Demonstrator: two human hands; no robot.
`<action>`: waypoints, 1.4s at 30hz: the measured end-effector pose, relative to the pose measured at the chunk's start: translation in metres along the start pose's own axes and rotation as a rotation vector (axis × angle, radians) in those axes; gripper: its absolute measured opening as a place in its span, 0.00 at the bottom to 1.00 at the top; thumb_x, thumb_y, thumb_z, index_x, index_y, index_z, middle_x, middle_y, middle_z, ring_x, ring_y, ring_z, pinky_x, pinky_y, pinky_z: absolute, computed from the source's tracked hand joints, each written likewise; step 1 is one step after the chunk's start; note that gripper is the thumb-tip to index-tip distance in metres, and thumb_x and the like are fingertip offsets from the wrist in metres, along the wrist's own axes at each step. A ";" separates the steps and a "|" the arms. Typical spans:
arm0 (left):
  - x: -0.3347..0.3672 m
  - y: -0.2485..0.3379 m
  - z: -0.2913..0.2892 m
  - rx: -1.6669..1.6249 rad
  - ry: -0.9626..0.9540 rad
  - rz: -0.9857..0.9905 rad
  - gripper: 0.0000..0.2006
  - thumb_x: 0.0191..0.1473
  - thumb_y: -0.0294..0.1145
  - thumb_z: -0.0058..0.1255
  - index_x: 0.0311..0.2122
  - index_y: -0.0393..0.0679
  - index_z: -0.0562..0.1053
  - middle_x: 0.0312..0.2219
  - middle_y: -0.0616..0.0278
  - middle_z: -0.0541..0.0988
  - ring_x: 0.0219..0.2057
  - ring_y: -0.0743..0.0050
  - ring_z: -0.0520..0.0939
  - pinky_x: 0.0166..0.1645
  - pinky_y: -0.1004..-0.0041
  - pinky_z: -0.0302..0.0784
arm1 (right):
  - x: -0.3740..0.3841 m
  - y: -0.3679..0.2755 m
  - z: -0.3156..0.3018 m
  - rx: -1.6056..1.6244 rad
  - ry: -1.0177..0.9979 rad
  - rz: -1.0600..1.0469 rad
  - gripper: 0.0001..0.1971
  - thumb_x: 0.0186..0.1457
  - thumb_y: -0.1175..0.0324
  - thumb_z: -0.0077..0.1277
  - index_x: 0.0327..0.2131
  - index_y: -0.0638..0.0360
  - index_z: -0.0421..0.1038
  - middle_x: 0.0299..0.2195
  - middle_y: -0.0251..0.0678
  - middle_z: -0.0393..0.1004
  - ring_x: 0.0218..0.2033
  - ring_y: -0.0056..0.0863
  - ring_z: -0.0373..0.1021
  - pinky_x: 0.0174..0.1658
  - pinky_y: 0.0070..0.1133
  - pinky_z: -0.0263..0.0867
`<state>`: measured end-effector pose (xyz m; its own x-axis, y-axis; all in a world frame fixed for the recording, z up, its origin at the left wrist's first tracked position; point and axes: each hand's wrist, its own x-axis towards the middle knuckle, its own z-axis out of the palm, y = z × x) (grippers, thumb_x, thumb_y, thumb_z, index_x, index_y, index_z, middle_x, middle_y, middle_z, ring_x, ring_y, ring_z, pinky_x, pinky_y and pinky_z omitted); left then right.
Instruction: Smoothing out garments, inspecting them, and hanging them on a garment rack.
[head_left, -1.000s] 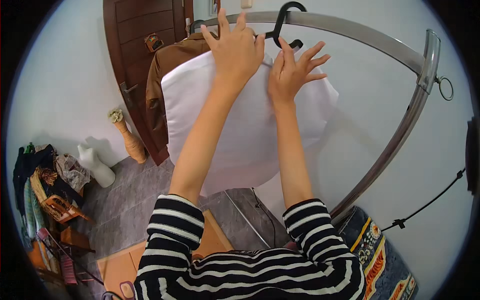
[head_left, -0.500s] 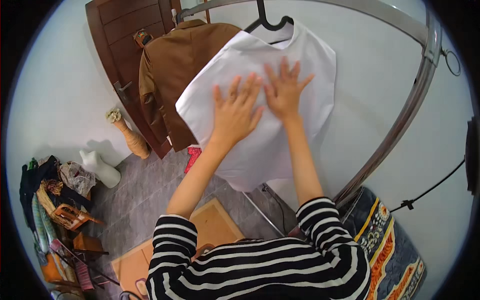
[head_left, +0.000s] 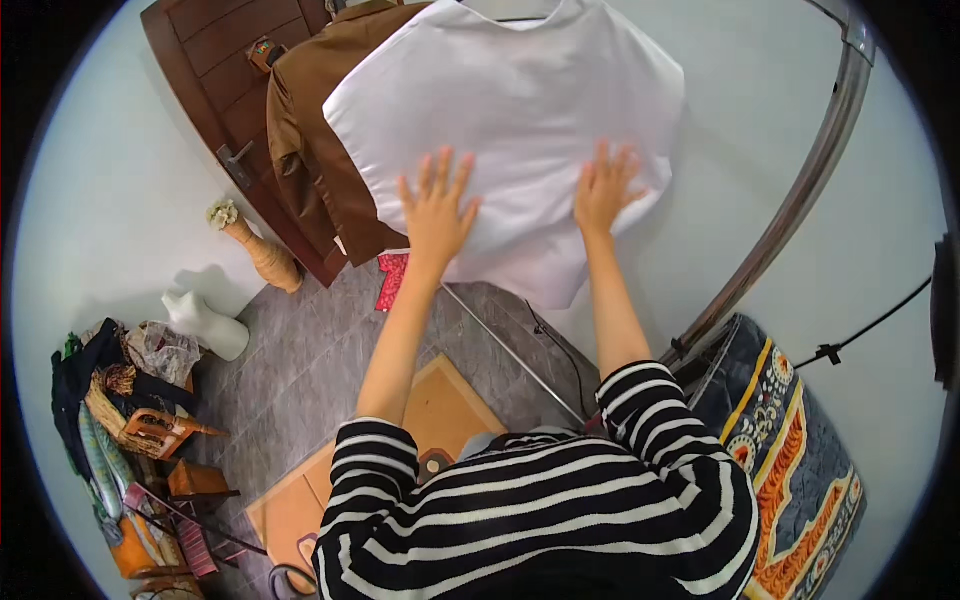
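A white sleeveless garment (head_left: 520, 110) hangs in front of me, its neckline at the top edge of the view and its lower hem above the floor. My left hand (head_left: 437, 215) lies flat against its lower left part, fingers spread. On the lower right side of the cloth, my right hand (head_left: 604, 198) rests with fingers stretched out, slightly blurred. Neither hand grips anything. Behind the garment, to the left, a brown jacket (head_left: 320, 130) hangs partly covered.
A curved metal rack (head_left: 800, 200) runs down the right. Below it stands a patterned cloth-covered item (head_left: 790, 470). At left are a wooden door (head_left: 235, 70), a wicker vase (head_left: 268, 262), a white mannequin torso (head_left: 207, 325) and a clothes-draped chair (head_left: 160, 430). An orange mat (head_left: 450, 400) lies below.
My hands have slid down the white garment and moved apart toward its two sides. The view has tilted lower, so the hanger's hook is out of the picture.
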<state>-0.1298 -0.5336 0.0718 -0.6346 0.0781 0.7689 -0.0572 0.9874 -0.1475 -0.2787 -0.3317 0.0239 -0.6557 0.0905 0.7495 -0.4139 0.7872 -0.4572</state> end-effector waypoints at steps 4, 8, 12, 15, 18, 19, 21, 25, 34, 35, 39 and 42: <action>-0.009 0.006 0.014 -0.026 -0.069 -0.153 0.34 0.49 0.45 0.48 0.61 0.58 0.54 0.63 0.56 0.47 0.63 0.53 0.45 0.61 0.43 0.27 | -0.010 0.019 0.008 0.082 0.279 0.481 0.33 0.57 0.50 0.36 0.62 0.54 0.44 0.63 0.49 0.38 0.64 0.52 0.29 0.54 0.59 0.17; -0.018 0.025 0.034 -0.072 0.141 0.150 0.34 0.48 0.41 0.49 0.61 0.59 0.54 0.63 0.56 0.45 0.64 0.53 0.39 0.61 0.43 0.29 | -0.043 -0.062 0.015 0.343 0.181 -0.248 0.33 0.57 0.51 0.36 0.61 0.55 0.45 0.63 0.50 0.39 0.64 0.52 0.31 0.57 0.55 0.20; -0.039 -0.009 0.050 -0.320 -0.102 0.033 0.35 0.45 0.34 0.49 0.61 0.57 0.55 0.63 0.55 0.47 0.64 0.51 0.42 0.62 0.44 0.35 | -0.053 -0.031 0.028 0.067 -0.020 -0.076 0.31 0.56 0.53 0.38 0.61 0.51 0.47 0.62 0.51 0.40 0.64 0.52 0.33 0.58 0.55 0.25; -0.078 -0.006 0.063 -0.250 -0.276 -0.021 0.37 0.44 0.31 0.49 0.62 0.51 0.53 0.62 0.51 0.47 0.63 0.46 0.44 0.61 0.44 0.37 | -0.072 0.051 0.042 0.019 -0.124 0.939 0.30 0.57 0.50 0.38 0.61 0.45 0.48 0.63 0.53 0.36 0.63 0.56 0.31 0.55 0.60 0.32; -0.124 -0.016 0.059 -0.286 -0.413 -0.050 0.39 0.42 0.28 0.49 0.62 0.46 0.50 0.62 0.45 0.45 0.62 0.41 0.45 0.61 0.44 0.37 | -0.120 0.012 0.040 0.007 -0.158 0.571 0.32 0.56 0.56 0.40 0.61 0.53 0.44 0.62 0.57 0.35 0.63 0.59 0.30 0.54 0.60 0.32; -0.129 -0.012 0.059 -0.347 -0.382 -0.005 0.41 0.42 0.28 0.50 0.63 0.45 0.48 0.61 0.42 0.43 0.62 0.39 0.45 0.61 0.44 0.36 | -0.131 -0.009 0.037 0.044 -0.153 0.436 0.32 0.56 0.56 0.40 0.61 0.54 0.44 0.62 0.57 0.35 0.63 0.58 0.31 0.55 0.59 0.31; -0.121 0.006 0.058 -0.437 -0.326 0.017 0.40 0.42 0.29 0.50 0.63 0.46 0.48 0.62 0.42 0.43 0.62 0.40 0.45 0.61 0.43 0.35 | -0.147 -0.057 0.032 0.102 -0.193 0.131 0.33 0.55 0.57 0.41 0.61 0.56 0.43 0.62 0.55 0.36 0.63 0.56 0.32 0.56 0.58 0.31; -0.090 0.020 0.060 -0.487 -0.235 0.081 0.40 0.42 0.33 0.50 0.62 0.45 0.48 0.62 0.44 0.42 0.63 0.41 0.42 0.61 0.42 0.33 | -0.144 -0.072 0.023 0.184 -0.391 -0.279 0.35 0.53 0.59 0.44 0.62 0.55 0.42 0.63 0.50 0.36 0.64 0.53 0.33 0.57 0.56 0.32; -0.152 -0.025 0.088 -0.270 -0.691 0.111 0.42 0.39 0.36 0.57 0.60 0.41 0.52 0.62 0.43 0.40 0.63 0.41 0.40 0.60 0.40 0.36 | -0.189 0.035 -0.009 -0.298 -0.859 0.479 0.38 0.49 0.58 0.50 0.61 0.51 0.44 0.63 0.50 0.33 0.63 0.54 0.33 0.54 0.58 0.43; -0.157 -0.012 0.083 -0.385 -0.678 0.150 0.41 0.40 0.34 0.56 0.60 0.41 0.51 0.62 0.41 0.40 0.63 0.40 0.40 0.60 0.39 0.35 | -0.202 0.027 -0.018 -0.311 -0.823 0.435 0.38 0.49 0.58 0.50 0.61 0.51 0.44 0.63 0.51 0.33 0.63 0.54 0.33 0.54 0.58 0.43; -0.161 0.046 0.061 -0.791 -0.623 0.185 0.37 0.46 0.31 0.51 0.61 0.40 0.49 0.61 0.40 0.40 0.62 0.37 0.39 0.59 0.38 0.34 | -0.236 -0.040 -0.058 -0.192 -0.733 0.307 0.36 0.50 0.63 0.49 0.61 0.50 0.44 0.63 0.54 0.35 0.63 0.56 0.33 0.55 0.57 0.39; -0.155 0.093 0.036 -0.971 -0.611 0.297 0.34 0.50 0.29 0.46 0.61 0.40 0.49 0.61 0.40 0.40 0.62 0.35 0.39 0.59 0.39 0.34 | -0.265 -0.058 -0.094 -0.115 -0.497 0.378 0.34 0.53 0.66 0.45 0.62 0.50 0.44 0.63 0.54 0.34 0.63 0.56 0.32 0.56 0.57 0.37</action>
<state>-0.0644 -0.4590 -0.0829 -0.8024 0.5035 0.3203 0.5962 0.6531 0.4670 -0.0218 -0.3439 -0.1037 -0.9695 0.1032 0.2222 -0.0439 0.8192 -0.5718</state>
